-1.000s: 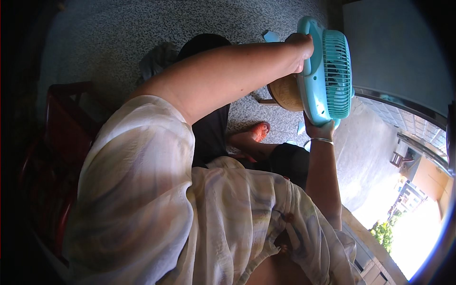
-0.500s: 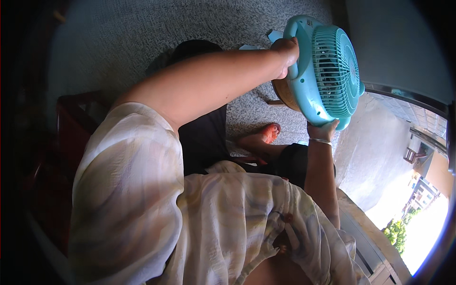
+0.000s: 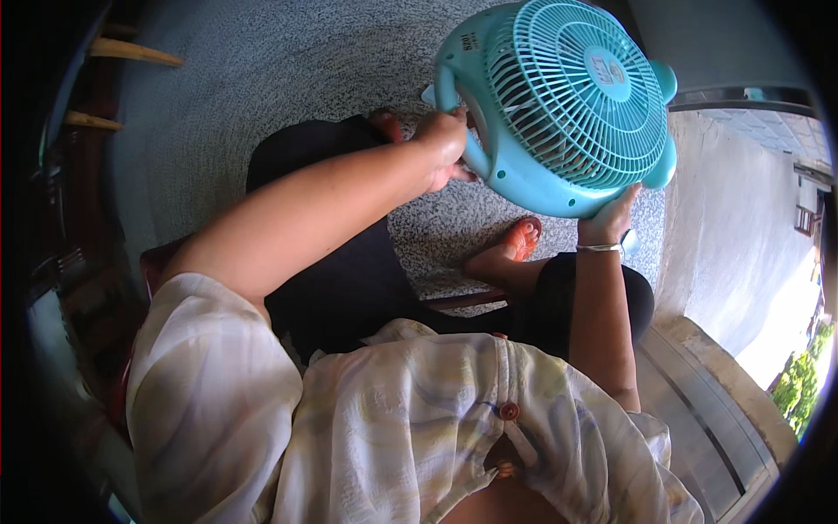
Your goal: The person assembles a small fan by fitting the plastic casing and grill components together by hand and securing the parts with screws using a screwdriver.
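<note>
A turquoise electric fan (image 3: 580,100) is held up in front of me, off the floor, its round grille turned mostly toward me. My left hand (image 3: 441,147) is closed around the curved handle on the fan's left side. At the lower right of the housing, my right hand (image 3: 608,218) grips the rim, with its thumb showing along the edge and the other fingers hidden behind. A silver bracelet (image 3: 600,248) circles the right wrist. The fan's back is out of sight.
Below lies a speckled grey floor (image 3: 332,70). My knees in black trousers and a foot in a red sandal (image 3: 522,237) are under the fan. A pale wall (image 3: 720,192) stands at right, and wooden legs (image 3: 135,51) show at the far left.
The fan has come closer and moved left in view, its grille now turned more toward me. Both hands keep hold of it. A round brownish thing beneath it no longer shows.
</note>
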Motion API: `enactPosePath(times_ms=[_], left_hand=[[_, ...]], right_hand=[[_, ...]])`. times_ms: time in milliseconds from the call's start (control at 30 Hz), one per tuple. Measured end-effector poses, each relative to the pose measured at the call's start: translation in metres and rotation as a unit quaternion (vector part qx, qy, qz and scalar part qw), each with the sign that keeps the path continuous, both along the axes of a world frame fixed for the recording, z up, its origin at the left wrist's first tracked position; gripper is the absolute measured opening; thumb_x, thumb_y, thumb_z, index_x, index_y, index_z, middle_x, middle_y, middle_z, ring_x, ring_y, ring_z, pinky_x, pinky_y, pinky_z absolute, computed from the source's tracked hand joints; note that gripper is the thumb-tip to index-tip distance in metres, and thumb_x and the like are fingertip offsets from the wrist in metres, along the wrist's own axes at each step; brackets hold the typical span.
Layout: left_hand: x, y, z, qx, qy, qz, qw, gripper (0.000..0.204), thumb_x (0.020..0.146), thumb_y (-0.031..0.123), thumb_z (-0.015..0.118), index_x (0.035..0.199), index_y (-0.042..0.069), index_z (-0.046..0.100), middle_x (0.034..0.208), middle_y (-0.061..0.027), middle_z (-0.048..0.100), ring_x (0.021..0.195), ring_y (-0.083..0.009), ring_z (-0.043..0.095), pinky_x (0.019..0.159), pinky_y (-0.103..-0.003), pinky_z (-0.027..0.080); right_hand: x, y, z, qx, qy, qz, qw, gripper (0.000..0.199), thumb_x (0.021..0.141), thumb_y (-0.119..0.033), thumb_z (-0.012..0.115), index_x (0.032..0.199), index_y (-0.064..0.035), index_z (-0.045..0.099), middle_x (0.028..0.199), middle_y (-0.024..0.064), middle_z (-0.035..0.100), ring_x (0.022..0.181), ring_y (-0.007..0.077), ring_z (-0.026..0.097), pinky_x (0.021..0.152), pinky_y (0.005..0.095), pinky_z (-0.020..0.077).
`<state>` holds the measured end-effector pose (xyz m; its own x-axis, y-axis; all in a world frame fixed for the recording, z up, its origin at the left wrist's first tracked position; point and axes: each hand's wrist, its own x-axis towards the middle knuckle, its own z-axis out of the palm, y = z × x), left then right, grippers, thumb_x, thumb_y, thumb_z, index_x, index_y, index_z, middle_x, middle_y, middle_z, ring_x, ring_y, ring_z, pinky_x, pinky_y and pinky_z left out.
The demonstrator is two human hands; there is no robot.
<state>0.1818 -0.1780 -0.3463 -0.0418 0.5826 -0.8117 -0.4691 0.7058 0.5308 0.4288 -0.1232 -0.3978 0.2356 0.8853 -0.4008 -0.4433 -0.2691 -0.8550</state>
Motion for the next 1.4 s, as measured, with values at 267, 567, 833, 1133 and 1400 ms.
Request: enactPosePath(times_ms=[267, 567, 833, 1133, 1400], left_hand=[[0.035, -0.019, 0.004, -0.003, -0.004, 0.081, 0.997, 0.032, 0.097, 0.017, 0.029, 0.115, -0.009, 0.031, 0.107, -0.0259, 0.049, 0.094, -0.0383, 0.058, 0.079, -0.050, 0.052], [0.045, -0.028, -0.007, 0.016, -0.036, 0.090, 0.995, 0.032, 0.097, 0.018, 0.028, 0.115, -0.008, 0.031, 0.110, -0.0255, 0.047, 0.098, -0.0373, 0.056, 0.081, -0.051, 0.051], [0.059, -0.033, -0.007, 0.031, -0.057, 0.125, 0.990, 0.031, 0.097, 0.018, 0.029, 0.116, -0.006, 0.031, 0.111, -0.0234, 0.046, 0.099, -0.0369, 0.055, 0.083, -0.052, 0.049], [0.055, -0.032, -0.014, 0.019, -0.064, 0.124, 0.990, 0.031, 0.097, 0.020, 0.029, 0.115, -0.004, 0.033, 0.112, -0.0216, 0.046, 0.099, -0.0353, 0.055, 0.080, -0.051, 0.049], [0.050, -0.028, -0.022, -0.015, -0.040, 0.081, 0.996, 0.027, 0.093, 0.014, 0.039, 0.118, 0.005, 0.032, 0.114, -0.0181, 0.048, 0.100, -0.0346, 0.056, 0.080, -0.052, 0.049]], right_hand=[[0.019, 0.023, -0.003, 0.036, 0.036, 0.054, 0.997, 0.045, 0.095, -0.037, 0.037, 0.124, -0.0033, 0.043, 0.121, 0.0095, 0.053, 0.107, 0.0228, 0.052, 0.095, 0.0365, 0.0395], [-0.018, -0.031, 0.010, -0.052, 0.214, 0.047, 0.974, 0.054, 0.091, -0.045, 0.042, 0.131, -0.0095, 0.036, 0.130, 0.0087, 0.044, 0.118, 0.0256, 0.042, 0.102, 0.0428, 0.0303], [-0.030, -0.073, 0.010, -0.076, 0.310, 0.123, 0.940, 0.058, 0.089, -0.041, 0.049, 0.134, -0.0111, 0.028, 0.135, 0.0081, 0.036, 0.124, 0.0286, 0.035, 0.100, 0.0488, 0.0315], [-0.027, -0.075, 0.000, -0.089, 0.280, 0.115, 0.949, 0.057, 0.086, -0.040, 0.055, 0.130, -0.0128, 0.032, 0.131, 0.0080, 0.040, 0.119, 0.0278, 0.041, 0.096, 0.0489, 0.0365], [-0.023, -0.075, 0.007, -0.105, 0.325, 0.158, 0.926, 0.055, 0.085, -0.034, 0.059, 0.128, -0.0109, 0.034, 0.126, 0.0098, 0.045, 0.114, 0.0307, 0.046, 0.090, 0.0509, 0.0413]])
